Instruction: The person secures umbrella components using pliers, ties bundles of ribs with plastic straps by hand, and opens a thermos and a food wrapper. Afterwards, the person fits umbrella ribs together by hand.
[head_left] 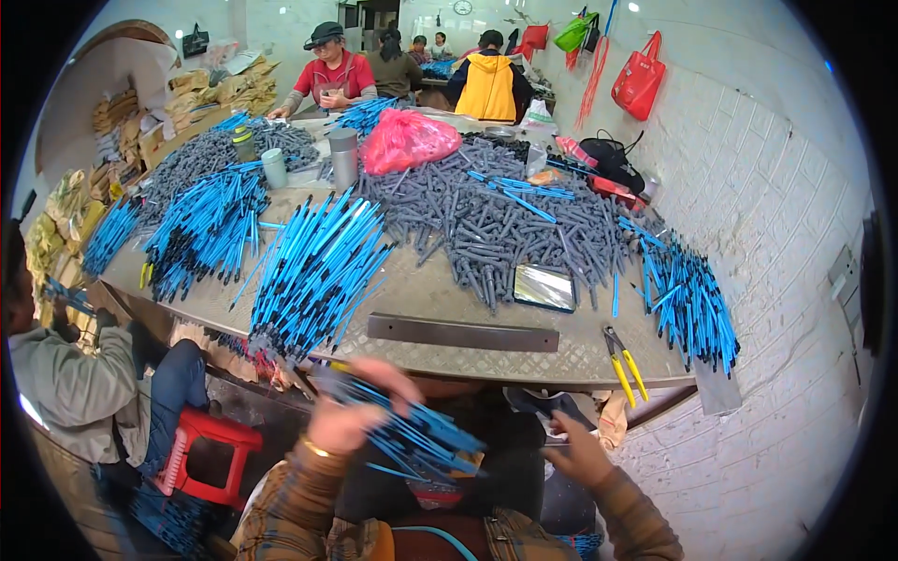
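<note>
My left hand (351, 416) is closed around a bundle of thin blue rods (426, 439) over my lap, just below the table's front edge. The bundle is smeared by motion. To its right, my right hand (580, 451) is empty, with fingers and thumb apart. On the table above my left hand lies a big fan of blue rods with black ends (318, 266), reaching over the edge. A dark flat bar (463, 333) lies along the front of the table. Yellow-handled pliers (624, 365) rest at the front edge, above my right hand.
Grey plastic parts (496, 220) are heaped on the table (412, 290), with a phone (544, 288), a pink bag (409, 142) and a steel cup (343, 159). More blue rods (692, 299) hang off the right edge. A co-worker (84, 393) sits left beside a red stool (210, 453); others sit beyond.
</note>
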Action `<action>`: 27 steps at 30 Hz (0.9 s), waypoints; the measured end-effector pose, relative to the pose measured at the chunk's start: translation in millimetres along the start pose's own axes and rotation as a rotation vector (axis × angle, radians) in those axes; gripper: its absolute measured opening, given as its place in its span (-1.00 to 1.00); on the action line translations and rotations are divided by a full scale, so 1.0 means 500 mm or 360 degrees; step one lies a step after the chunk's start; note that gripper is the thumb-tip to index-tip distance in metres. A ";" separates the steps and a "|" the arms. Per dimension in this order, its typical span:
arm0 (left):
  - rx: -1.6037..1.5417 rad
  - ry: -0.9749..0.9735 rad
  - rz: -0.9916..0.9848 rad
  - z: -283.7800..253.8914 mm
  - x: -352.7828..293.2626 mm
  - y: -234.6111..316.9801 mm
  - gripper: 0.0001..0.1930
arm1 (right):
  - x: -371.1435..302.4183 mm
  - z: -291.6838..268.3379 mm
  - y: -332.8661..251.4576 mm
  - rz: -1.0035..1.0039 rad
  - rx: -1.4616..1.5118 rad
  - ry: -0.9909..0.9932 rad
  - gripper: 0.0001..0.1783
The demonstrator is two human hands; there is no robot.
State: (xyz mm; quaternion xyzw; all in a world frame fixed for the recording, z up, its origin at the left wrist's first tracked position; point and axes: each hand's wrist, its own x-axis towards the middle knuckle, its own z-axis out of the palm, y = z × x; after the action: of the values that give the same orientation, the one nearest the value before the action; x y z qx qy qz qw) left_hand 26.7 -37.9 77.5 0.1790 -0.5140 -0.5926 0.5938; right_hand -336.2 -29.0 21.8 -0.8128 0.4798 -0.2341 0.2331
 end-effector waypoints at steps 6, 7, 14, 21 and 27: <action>-0.0939 0.1080 0.0144 -0.020 -0.062 -0.004 -0.59 | 0.129 0.197 -0.087 -0.0511 0.1295 -0.0169 -0.19; -0.0998 0.1042 0.0088 -0.039 -0.084 -0.037 -0.58 | 0.135 0.205 -0.124 -0.0307 0.1842 -0.0203 -0.21; -0.1117 0.1250 -0.0529 -0.030 -0.141 -0.154 -0.53 | 0.182 0.125 -0.216 -0.0663 0.1378 -0.0638 -0.50; -0.0344 0.1651 -0.0984 -0.076 -0.237 -0.182 -0.53 | 0.168 0.134 -0.204 -0.1122 0.1175 -0.0484 -0.63; 0.0041 0.0153 -0.0899 -0.009 -0.146 -0.018 -0.59 | 0.161 0.163 -0.189 -0.0975 0.1179 -0.0950 -0.48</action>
State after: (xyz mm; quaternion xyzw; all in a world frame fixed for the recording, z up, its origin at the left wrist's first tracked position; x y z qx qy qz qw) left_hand 42.3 23.0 39.2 0.3506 -0.4225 -0.7187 0.4266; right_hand -189.1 -47.2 27.6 -0.8098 0.0211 -0.2038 0.5498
